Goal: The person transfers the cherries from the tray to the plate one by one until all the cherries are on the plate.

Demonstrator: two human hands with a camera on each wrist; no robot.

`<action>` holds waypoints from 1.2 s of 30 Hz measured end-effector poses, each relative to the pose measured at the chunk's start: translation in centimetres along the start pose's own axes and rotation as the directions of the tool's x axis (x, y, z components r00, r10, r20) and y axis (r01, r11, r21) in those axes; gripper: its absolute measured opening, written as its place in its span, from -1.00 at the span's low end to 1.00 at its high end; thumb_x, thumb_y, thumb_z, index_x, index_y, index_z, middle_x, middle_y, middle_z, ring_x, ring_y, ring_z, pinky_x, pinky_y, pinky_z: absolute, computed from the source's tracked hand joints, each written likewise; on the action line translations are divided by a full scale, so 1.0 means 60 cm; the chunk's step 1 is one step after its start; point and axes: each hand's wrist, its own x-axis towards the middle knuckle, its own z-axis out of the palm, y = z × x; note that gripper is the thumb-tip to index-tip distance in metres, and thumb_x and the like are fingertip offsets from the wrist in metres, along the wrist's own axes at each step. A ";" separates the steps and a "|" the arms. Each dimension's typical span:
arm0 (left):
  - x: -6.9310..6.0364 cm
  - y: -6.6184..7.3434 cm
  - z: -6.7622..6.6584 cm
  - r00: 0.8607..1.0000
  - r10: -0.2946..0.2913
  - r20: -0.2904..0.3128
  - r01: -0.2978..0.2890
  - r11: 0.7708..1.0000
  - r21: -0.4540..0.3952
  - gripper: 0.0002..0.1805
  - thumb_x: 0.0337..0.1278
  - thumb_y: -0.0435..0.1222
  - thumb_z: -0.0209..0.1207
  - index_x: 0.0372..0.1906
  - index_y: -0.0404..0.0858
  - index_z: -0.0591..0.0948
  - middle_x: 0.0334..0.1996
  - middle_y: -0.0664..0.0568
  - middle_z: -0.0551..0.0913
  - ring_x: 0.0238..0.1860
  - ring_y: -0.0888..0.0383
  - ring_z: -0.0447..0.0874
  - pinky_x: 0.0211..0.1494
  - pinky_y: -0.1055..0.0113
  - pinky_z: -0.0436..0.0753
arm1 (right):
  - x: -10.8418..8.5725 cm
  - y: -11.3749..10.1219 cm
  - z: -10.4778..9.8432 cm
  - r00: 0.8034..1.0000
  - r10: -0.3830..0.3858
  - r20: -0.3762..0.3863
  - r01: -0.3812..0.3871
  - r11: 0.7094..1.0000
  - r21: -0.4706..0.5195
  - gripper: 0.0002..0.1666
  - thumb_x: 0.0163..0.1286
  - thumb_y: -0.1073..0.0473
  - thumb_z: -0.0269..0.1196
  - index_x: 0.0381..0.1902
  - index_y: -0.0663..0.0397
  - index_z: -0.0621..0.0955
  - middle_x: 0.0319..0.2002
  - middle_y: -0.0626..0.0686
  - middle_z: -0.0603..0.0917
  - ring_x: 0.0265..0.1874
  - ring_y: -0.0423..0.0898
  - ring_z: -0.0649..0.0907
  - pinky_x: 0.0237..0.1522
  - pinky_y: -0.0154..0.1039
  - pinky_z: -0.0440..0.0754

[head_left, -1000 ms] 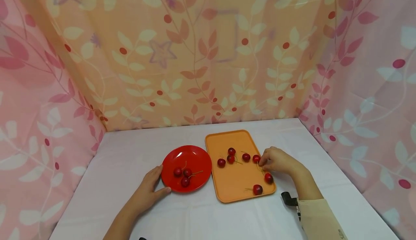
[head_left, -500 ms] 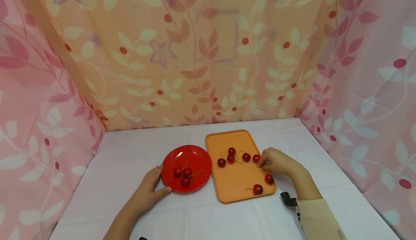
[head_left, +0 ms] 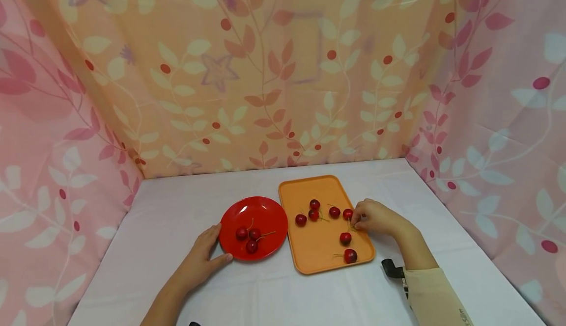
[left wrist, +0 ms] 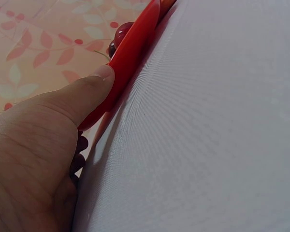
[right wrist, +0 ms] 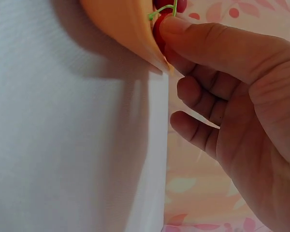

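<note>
White-clothed counter (head_left: 261,296); rectangular orange tray (head_left: 309,247) beside round glossy red plate (head_left: 275,223). Left hand (head_left: 201,257) rests spread along the plate rim. Right hand (head_left: 375,216), nearer: narrowed fingers pinch at a round red cherry (head_left: 347,213) by the tray's right edge, just left of their tips; fruit or stem, can't tell. Right wrist view adds lower fingers, curled, empty.

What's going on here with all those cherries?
A person's left grip rests against the edge of a red plate, where three cherries lie. The right grip is at the right edge of an orange tray. It pinches a cherry, maybe by its stem; that's hard to see. Seven cherries show on the tray, counting that one.
</note>
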 end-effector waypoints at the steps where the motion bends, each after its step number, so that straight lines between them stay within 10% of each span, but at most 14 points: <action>1: 0.000 0.000 0.000 1.000 -0.001 0.000 0.001 1.000 0.001 0.16 0.10 0.26 0.33 0.66 -0.12 0.05 0.63 -0.09 0.11 0.62 -0.18 -0.04 0.52 -0.32 0.21 | 0.000 -0.001 -0.001 1.000 0.003 0.004 -0.003 1.000 0.013 -0.87 0.26 0.26 0.46 -0.39 -0.13 0.75 -0.38 -0.23 0.61 -0.27 -0.17 0.50 -0.14 -0.23 0.55; 17: -0.002 -0.002 0.002 0.998 0.049 -0.037 -0.050 0.999 -0.018 0.13 0.10 0.23 0.36 0.66 -0.08 0.08 0.62 -0.06 0.14 0.61 -0.15 -0.01 0.53 -0.33 0.20 | -0.002 -0.056 -0.028 0.988 0.111 -0.110 -0.097 0.987 0.126 -0.93 0.38 0.16 0.40 -0.27 0.00 0.78 -0.34 -0.15 0.74 -0.23 -0.10 0.57 -0.01 -0.05 0.62; 36: -0.004 0.000 0.001 0.996 0.071 -0.047 -0.071 0.997 -0.009 0.12 0.13 0.18 0.37 0.66 -0.13 0.08 0.61 -0.07 0.16 0.60 -0.17 0.02 0.53 -0.32 0.21 | 0.056 -0.186 -0.046 0.963 0.090 -0.253 -0.038 0.978 0.203 -0.95 0.36 0.15 0.42 -0.25 -0.13 0.80 -0.31 -0.13 0.72 -0.30 -0.06 0.54 -0.24 -0.17 0.59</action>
